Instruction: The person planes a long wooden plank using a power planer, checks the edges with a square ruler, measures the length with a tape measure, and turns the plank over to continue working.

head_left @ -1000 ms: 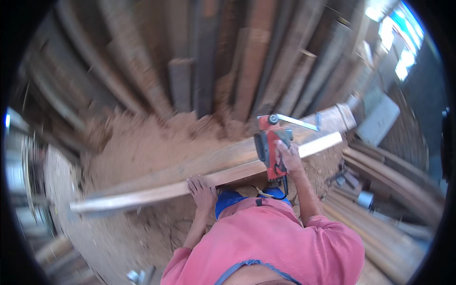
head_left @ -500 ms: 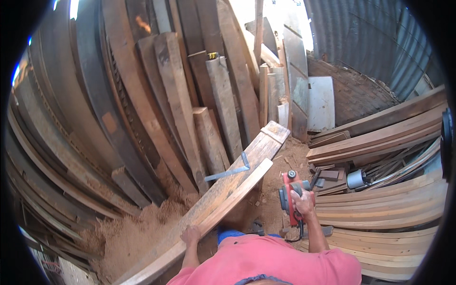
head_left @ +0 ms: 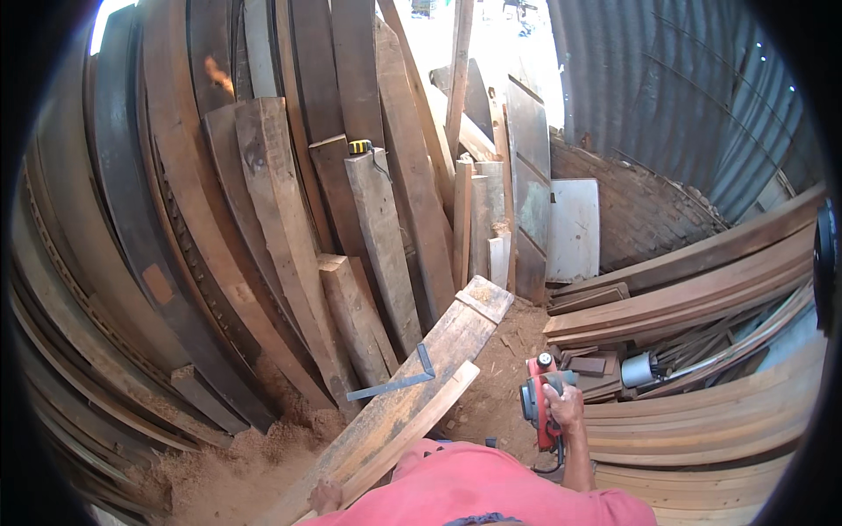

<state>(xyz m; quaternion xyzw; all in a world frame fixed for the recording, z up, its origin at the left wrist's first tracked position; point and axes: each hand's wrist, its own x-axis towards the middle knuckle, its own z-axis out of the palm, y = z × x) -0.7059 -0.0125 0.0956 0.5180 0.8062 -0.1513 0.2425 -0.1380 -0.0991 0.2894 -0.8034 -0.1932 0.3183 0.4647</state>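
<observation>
My right hand [head_left: 564, 406] is wrapped round the handle of a red and grey electric planer [head_left: 538, 394], held in the air to the right of the bench, with a dark cord hanging below it. At the lower left, my left hand [head_left: 325, 497] grips a pale wooden plank [head_left: 419, 415] near its edge. That plank lies along a worn, dusty board [head_left: 450, 340] that serves as a bench top. A metal carpenter's square [head_left: 392, 386] rests across the board. The planer is apart from the plank, and its underside is hidden.
Tall rough timbers [head_left: 272, 175] lean at the left and far side, with a yellow and black tape measure [head_left: 360, 146] on one end. Stacked boards [head_left: 693, 430] lie at right, near a grey cylinder [head_left: 638, 370]. Sawdust [head_left: 219, 478] covers the ground.
The view has shifted, so the scene sits lower in the picture. My right hand has carried the planer a little farther right of the plank's end. My left hand stays on the plank.
</observation>
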